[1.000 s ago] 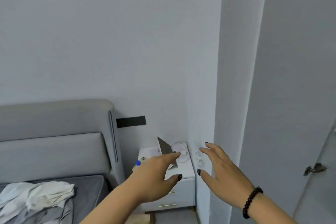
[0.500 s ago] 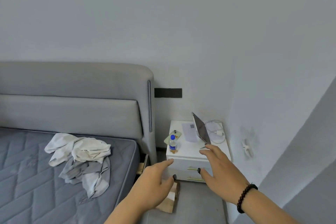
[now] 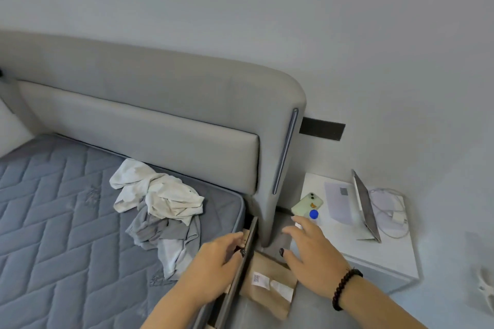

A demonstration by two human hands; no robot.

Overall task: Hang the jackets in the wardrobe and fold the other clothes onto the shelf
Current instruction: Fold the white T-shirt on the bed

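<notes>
the grey quilted mattress (image 3: 53,222) fills the view from 7 to 9 o'clock, and the crumpled pile of white and grey clothes (image 3: 157,208) lies on it near centre, touched by neither hand. the white bedside table (image 3: 379,251) stands at 4 o'clock. likely risk: grabbing the tangled heap whole could drag loose pieces off the mattress edge into the gap beside it. the left hand (image 3: 211,267), at 6 o'clock, is loosely open and empty. the right hand (image 3: 312,254), at 5 o'clock, is spread wide, holding nothing.
</notes>
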